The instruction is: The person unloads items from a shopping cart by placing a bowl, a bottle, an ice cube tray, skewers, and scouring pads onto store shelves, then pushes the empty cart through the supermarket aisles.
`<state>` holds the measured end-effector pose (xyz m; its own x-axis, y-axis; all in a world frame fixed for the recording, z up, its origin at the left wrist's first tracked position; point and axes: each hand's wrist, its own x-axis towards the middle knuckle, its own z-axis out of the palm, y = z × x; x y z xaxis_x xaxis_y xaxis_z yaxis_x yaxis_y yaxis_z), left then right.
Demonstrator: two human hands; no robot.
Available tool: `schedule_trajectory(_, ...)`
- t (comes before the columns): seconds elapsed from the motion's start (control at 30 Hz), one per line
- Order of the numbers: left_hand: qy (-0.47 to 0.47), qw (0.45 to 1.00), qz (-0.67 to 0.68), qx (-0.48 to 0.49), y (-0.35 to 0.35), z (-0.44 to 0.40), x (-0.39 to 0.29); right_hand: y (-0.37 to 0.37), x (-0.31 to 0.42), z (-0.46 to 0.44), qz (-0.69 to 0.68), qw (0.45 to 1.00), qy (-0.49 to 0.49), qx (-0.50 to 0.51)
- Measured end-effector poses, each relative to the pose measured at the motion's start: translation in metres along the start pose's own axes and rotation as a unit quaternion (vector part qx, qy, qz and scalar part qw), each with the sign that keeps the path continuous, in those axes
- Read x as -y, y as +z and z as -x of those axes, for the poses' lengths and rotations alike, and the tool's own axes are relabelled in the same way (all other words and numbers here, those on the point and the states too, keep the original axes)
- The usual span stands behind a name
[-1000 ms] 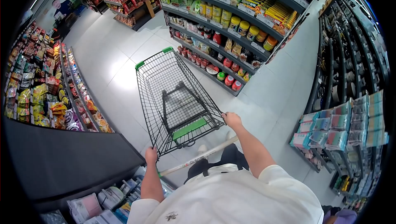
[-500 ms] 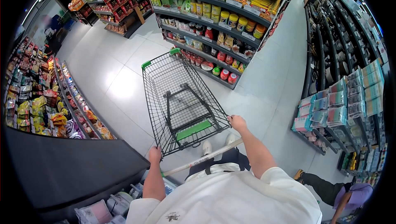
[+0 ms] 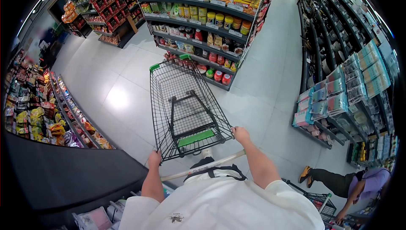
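In front of me stands a shopping cart (image 3: 198,75) of dark wire mesh with green front corners. Nothing lies in its basket. A green panel (image 3: 196,137) sits at the near end, and the pale handlebar (image 3: 203,167) crosses close to my waist. My left hand (image 3: 154,159) is closed on the near left corner of the cart's rim. On the near right corner, my right hand (image 3: 240,134) has its fingers wrapped round the rim. Both arms reach forward past the handlebar.
A shelf unit (image 3: 198,22) with jars and packets stands beyond the cart. Bagged snacks (image 3: 38,107) line the left, behind a dark panel (image 3: 63,170). Packaged goods hang on the right rack (image 3: 334,90). A person in purple (image 3: 368,183) is at lower right near another cart (image 3: 323,202).
The cart has swung slightly right, and the shelf unit has shifted left in view. Both hands keep their hold. The person's cart at lower right has come into view.
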<state>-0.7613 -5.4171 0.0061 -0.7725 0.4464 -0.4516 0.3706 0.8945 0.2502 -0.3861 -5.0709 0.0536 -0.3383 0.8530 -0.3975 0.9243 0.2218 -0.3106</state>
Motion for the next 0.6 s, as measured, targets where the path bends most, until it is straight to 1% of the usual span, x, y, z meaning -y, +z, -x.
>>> schedule_trajectory(0.13,0.033,0.999,-0.023,-0.01,0.009,0.022,-0.005,0.004,-0.031,0.027,-0.01,1.0,0.028,-0.001)
schedule_trajectory(0.23,0.037,0.999,-0.007,-0.004,0.017,0.038,-0.01,0.012,-0.056,0.052,-0.011,0.999,0.039,-0.018)
schedule_trajectory(0.27,0.053,0.999,-0.01,-0.009,0.019,0.045,-0.012,0.013,-0.064,0.062,-0.016,0.999,0.043,-0.016)
schedule_trajectory(0.37,0.066,0.998,-0.017,0.008,0.025,0.065,-0.019,0.011,-0.088,0.09,-0.018,0.998,0.056,-0.019)
schedule_trajectory(0.47,0.084,0.996,-0.022,0.01,0.029,0.083,-0.027,0.019,-0.111,0.113,-0.033,0.995,0.088,-0.019)
schedule_trajectory(0.6,0.115,0.992,-0.041,0.018,0.042,0.099,-0.032,0.025,-0.147,0.146,-0.07,0.991,0.107,-0.042)
